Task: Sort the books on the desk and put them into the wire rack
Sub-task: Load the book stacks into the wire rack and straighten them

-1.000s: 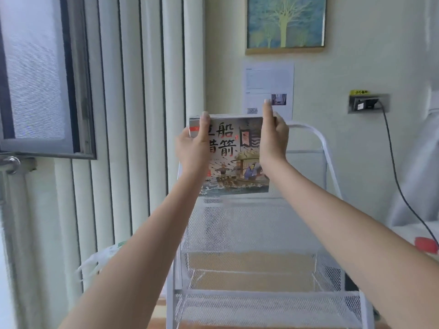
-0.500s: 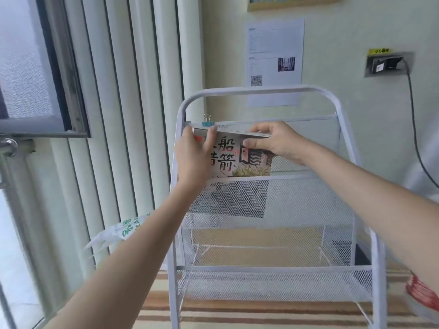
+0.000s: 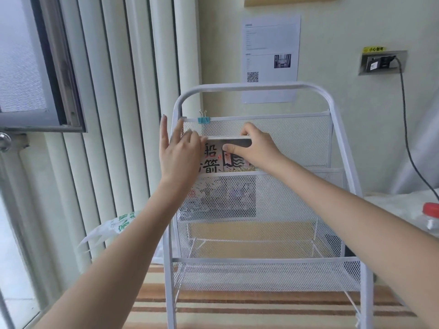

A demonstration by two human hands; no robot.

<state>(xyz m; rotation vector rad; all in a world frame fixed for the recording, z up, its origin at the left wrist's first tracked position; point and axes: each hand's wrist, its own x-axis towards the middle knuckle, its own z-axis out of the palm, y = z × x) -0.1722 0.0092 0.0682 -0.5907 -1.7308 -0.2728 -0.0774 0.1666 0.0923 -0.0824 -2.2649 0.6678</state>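
Two bare forearms reach forward from the bottom of the view toward a white wire rack (image 3: pixel 337 129) standing on a striped floor. The rack's lowest mesh shelf is nearest, with a second shelf above and behind it.

Higher up, a book (image 3: pixel 215 160) with large black characters and a painted scene on its cover stands upright in the top mesh pocket, at its left end. The cover faces the viewer; its lower half shows dimly through the front mesh, and its upper part rises above the pocket's front rail.

The left hand (image 3: pixel 179 155) lies against the book's left edge with its fingers nearly straight and pointing up, fingertips beside the rack's left post. The right hand (image 3: pixel 255 147) pinches the book's top edge, thumb on the cover and fingers curled over the back.

A blue binder clip (image 3: pixel 202 118) grips the pocket's rear rail just above the left hand.

Left of the rack, a white plastic bag (image 3: pixel 111 227) with green print sits against vertical blinds. At the far right, a red-lidded jar (image 3: pixel 431 217) stands on a white surface. On the wall behind hang a printed notice (image 3: pixel 270 55) and a socket (image 3: pixel 382 62) with a black cable.
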